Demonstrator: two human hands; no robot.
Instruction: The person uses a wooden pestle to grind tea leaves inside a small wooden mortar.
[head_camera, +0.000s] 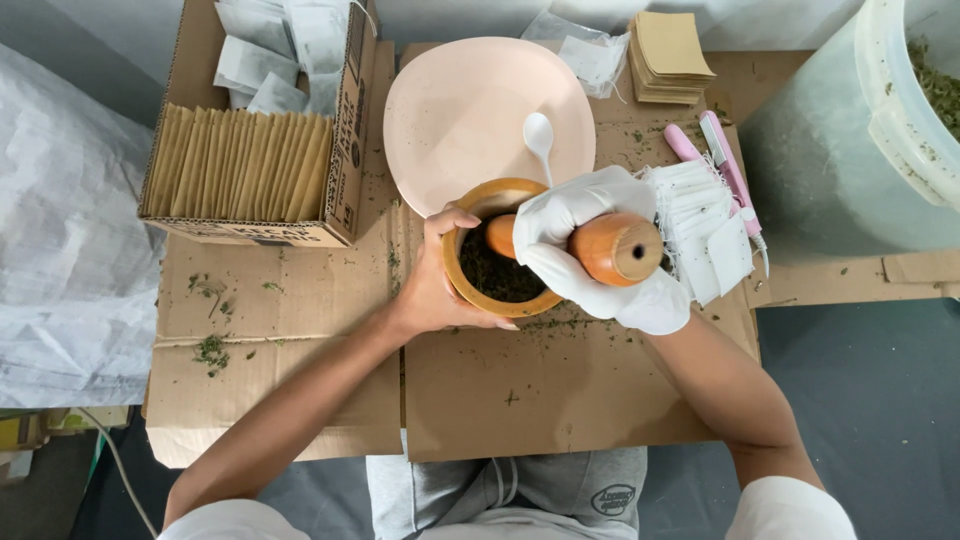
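Observation:
A wooden mortar with dark green crushed herbs inside stands on flattened cardboard in front of me. My left hand, bare, grips the mortar's left rim and side. My right hand, in a white glove, is wrapped around an orange-brown wooden pestle whose tip is down in the mortar. The pestle leans to the right.
A pale pink plate with a white spoon lies behind the mortar. A cardboard box of brown sachets sits at left. White small bags, a pink tool, stacked brown envelopes and a large tub with herbs are at right.

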